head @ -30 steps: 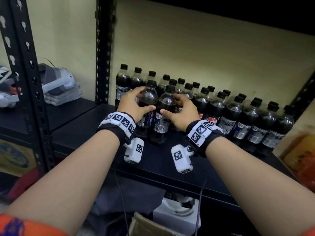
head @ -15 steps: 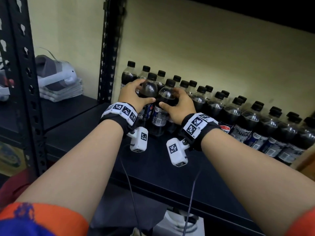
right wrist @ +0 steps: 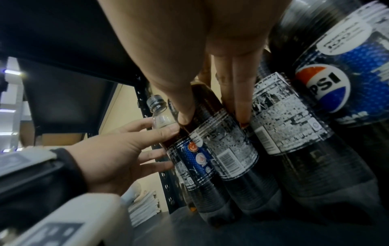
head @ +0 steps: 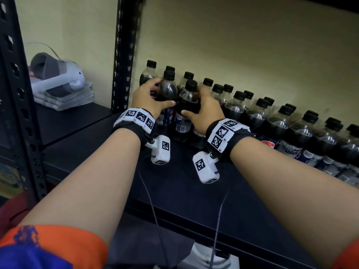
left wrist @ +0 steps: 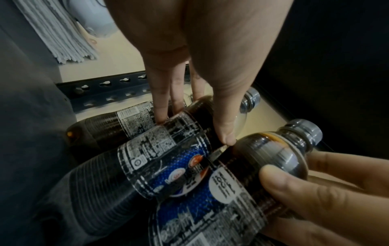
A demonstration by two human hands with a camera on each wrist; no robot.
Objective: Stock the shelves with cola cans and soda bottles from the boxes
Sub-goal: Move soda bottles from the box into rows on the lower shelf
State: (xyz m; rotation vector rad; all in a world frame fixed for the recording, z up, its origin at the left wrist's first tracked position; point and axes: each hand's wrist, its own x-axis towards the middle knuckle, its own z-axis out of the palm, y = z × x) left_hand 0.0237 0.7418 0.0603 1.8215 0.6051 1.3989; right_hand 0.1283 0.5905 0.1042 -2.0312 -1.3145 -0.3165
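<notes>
Two dark cola bottles with black caps stand upright side by side at the left end of the black shelf [head: 174, 191]. My left hand [head: 162, 93] grips the left bottle [head: 168, 88], thumb in front and fingers behind. My right hand [head: 192, 101] grips the right bottle [head: 190, 101] in the same way. The left wrist view shows both bottles touching: the left bottle [left wrist: 168, 159] and the right bottle [left wrist: 263, 158]. In the right wrist view my thumb and fingers wrap the barcode-labelled bottle [right wrist: 227, 149]. Their bases sit at shelf level, just before the back rows.
A double row of matching bottles [head: 281, 121] runs along the wall to the right. A perforated black post [head: 124, 51] stands just left of them. A headset on folded papers [head: 58, 78] lies on the neighbouring shelf. A white box [head: 209, 263] sits below.
Both hands have moved the two bottles back and to the left, closer to the rear rows and the post. The grips look unchanged.
</notes>
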